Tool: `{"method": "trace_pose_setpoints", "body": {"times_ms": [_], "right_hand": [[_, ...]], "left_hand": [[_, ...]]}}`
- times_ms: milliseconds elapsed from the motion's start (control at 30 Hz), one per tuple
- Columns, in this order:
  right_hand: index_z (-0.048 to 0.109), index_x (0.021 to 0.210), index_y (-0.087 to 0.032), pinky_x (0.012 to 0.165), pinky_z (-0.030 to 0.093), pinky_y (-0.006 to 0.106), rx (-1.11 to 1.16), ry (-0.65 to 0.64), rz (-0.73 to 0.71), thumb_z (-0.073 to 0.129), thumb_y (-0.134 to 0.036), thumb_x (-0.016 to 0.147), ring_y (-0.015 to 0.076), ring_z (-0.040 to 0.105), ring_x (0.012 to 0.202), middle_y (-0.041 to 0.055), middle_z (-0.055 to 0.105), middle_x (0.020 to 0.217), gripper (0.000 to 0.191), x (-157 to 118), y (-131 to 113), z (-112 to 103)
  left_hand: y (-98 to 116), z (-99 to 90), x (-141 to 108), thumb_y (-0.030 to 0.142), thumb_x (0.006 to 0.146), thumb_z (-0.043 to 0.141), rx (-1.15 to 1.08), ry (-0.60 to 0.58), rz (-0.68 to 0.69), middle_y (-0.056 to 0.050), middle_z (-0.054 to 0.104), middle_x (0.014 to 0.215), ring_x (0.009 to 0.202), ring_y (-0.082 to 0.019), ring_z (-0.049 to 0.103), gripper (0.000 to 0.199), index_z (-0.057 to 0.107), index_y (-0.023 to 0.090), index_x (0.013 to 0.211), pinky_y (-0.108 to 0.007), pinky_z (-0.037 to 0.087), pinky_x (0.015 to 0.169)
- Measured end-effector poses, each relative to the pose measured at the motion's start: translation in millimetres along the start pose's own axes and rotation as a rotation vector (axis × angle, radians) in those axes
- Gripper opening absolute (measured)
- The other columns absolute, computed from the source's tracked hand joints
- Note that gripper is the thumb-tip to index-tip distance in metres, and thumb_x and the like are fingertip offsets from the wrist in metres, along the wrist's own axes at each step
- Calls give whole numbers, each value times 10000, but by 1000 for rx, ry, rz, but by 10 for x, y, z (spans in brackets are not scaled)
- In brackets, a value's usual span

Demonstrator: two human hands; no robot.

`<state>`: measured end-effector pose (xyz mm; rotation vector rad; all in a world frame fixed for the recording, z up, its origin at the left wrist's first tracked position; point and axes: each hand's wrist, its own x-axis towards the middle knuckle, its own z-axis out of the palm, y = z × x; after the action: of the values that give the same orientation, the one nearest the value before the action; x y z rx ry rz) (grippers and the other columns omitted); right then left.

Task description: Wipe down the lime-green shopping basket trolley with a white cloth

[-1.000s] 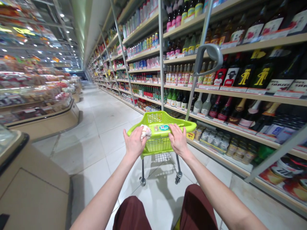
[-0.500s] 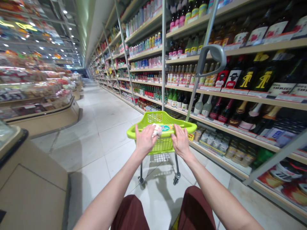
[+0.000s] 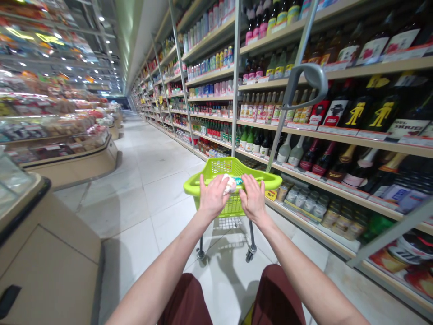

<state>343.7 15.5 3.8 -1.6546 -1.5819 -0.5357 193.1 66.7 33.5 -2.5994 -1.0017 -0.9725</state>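
Clutching a crumpled white wad (image 3: 230, 184) in the left hand (image 3: 214, 197), bearing it onto the near rim (image 3: 191, 187) of a green cart (image 3: 221, 165); draping the right hand (image 3: 253, 198) over the same rim, without being able to tell how firmly. Holding the wad just right of the left grip, touching it, nearer than to the right hand, along a rim stretching left to right. Facing bottle shelves (image 3: 372, 67) on the far right.
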Motion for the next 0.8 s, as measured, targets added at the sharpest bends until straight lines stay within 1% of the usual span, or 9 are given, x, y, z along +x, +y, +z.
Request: {"method": "trace_pose_setpoints", "body": {"times_ms": [133,200,233,300,467,533,567,633,800], "right_hand": [[438,1228,-169,1007,157,512,-43,15,66,311,-316,869,242,335,1227,103,461,1277,408,-29,200,-53],[448,1219,-161,1005,160,516,-57,21,82,310,-317,870,246,337,1225,110,460,1277,407,-58,292,-68],[451,1217,-158,1006,158,518,-61,22,84,312,-317,870,246,337,1226,112,460,1277,406,-71,315,-70],[450,1218,-158,1008,153,519,-61,20,71,316,-312,870,244,335,1229,113,461,1276,403,-86,300,-63],[421,1240,-162,1021,139,503,-31,-3,-37,329,-305,873,229,310,1248,98,448,1293,405,-63,10,-5],[429,1232,-155,1026,132,498,-26,-11,-78,335,-310,873,228,300,1254,100,441,1299,402,-46,-94,18],[432,1229,-153,1026,133,498,-26,-15,-91,337,-312,873,229,296,1256,101,437,1301,401,-40,-126,25],[431,1231,-155,1024,135,502,-31,-22,-95,342,-313,870,234,286,1261,101,431,1306,404,-32,-143,28],[416,1248,-160,1024,132,509,-55,-17,-59,354,-311,861,240,272,1267,99,423,1313,421,-33,4,-24]], "left_hand": [[-381,-132,-158,297,788,432,40,0,-94,-78,517,1237,1134,-238,465,393,455,244,1178,-590,21,1022],[-514,-175,-222,277,793,416,67,17,-145,-80,513,1242,1138,-237,462,390,450,248,1181,-590,13,1021],[-532,-179,-236,272,794,412,75,24,-155,-83,503,1252,1144,-237,456,392,448,244,1184,-588,11,1021],[-465,-144,-221,270,791,411,73,31,-141,-87,478,1276,1160,-237,440,405,441,234,1194,-584,16,1023],[-17,45,-33,271,782,426,9,46,-53,-84,451,1301,1182,-231,416,444,419,218,1223,-565,24,1034],[81,78,21,274,781,432,-11,43,-29,-80,455,1298,1178,-231,420,436,433,220,1213,-560,28,1037],[84,77,29,278,781,434,-17,39,-21,-78,462,1292,1173,-232,427,429,442,223,1206,-560,31,1038],[-1,48,5,289,783,436,-25,34,-22,-74,489,1268,1152,-233,448,413,456,229,1192,-567,32,1034],[-439,-82,-162,287,778,437,13,59,-129,-77,547,1203,1093,-239,498,388,478,236,1160,-603,39,1009]]}}
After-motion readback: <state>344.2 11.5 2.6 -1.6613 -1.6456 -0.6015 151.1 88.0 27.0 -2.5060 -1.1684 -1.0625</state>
